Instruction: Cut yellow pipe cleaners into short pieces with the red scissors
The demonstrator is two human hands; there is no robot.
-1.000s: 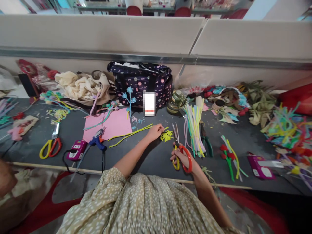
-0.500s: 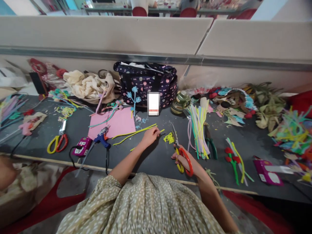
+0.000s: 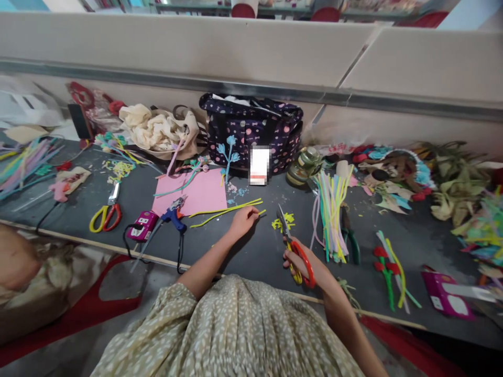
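My left hand is closed in a pinch over the table, with the tip of a yellow pipe cleaner poking out past its fingers. In my right hand is a pair of scissors with red and yellow handles, the blades pointing away from me. Beneath the blades lies a small heap of cut yellow pieces. Longer yellow pipe cleaners rest to the left of my left hand, partly over a pink sheet.
A blue glue gun and a second pair of scissors lie to the left. Bundled pipe cleaners and pliers are to the right. A dark patterned bag and a glass jar stand behind. Another person's arm shows at left.
The whole view has shifted, so the table things sit further right. Both hands keep their grip; the scissors now reach over the yellow pieces, with the blades looking closer together.
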